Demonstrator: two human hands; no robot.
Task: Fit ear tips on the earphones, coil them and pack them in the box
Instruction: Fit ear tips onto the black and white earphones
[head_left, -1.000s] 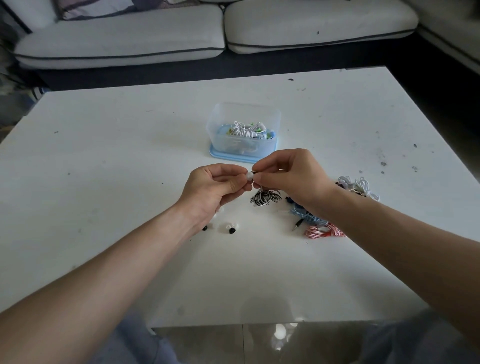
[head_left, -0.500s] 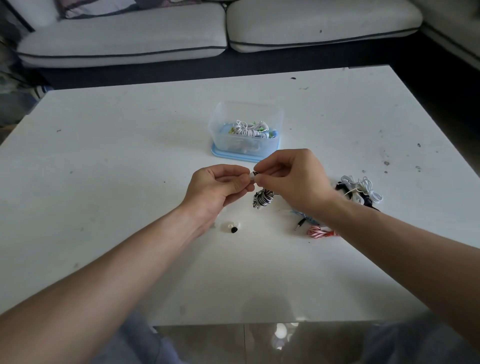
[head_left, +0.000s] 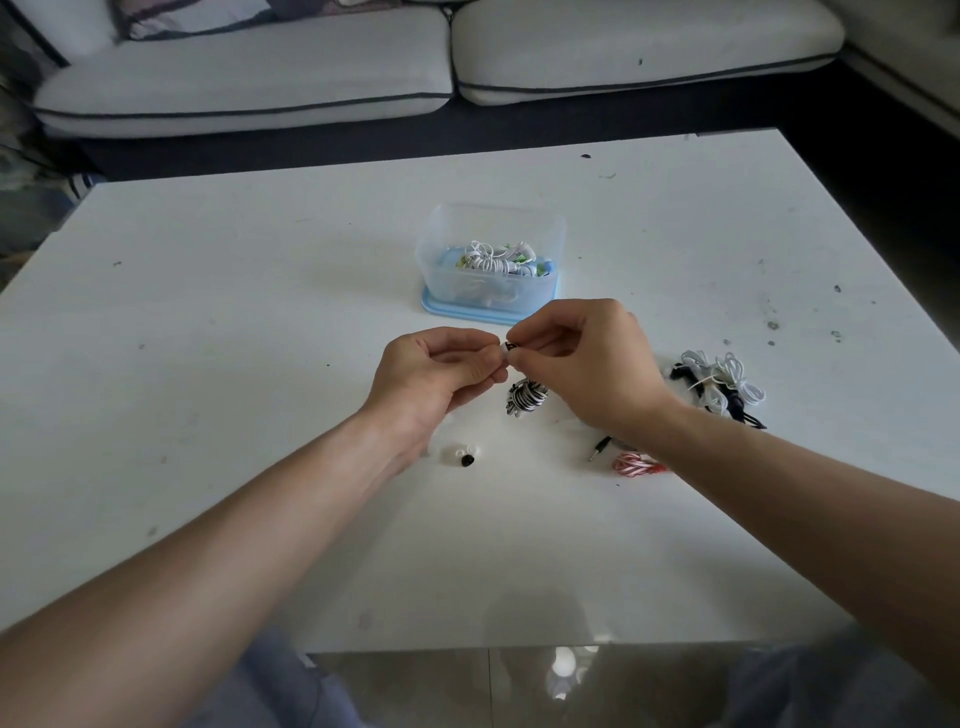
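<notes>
Head view: both my hands meet above the table, pinching one earbud and its tip.

My left hand (head_left: 436, 379) pinches a small white ear tip (head_left: 503, 354) between thumb and forefinger, against the earbud (head_left: 512, 346) pinched by my right hand (head_left: 587, 364); its black-and-white striped cable (head_left: 525, 397) is bunched just below them. Loose ear tips (head_left: 462, 457) lie on the white table (head_left: 260, 312) near my left wrist. A red-and-white coil (head_left: 636, 464) and a jack plug (head_left: 600, 448) sit by my right forearm. The clear box (head_left: 551, 228), beyond the hands, holds earphones.
</notes>
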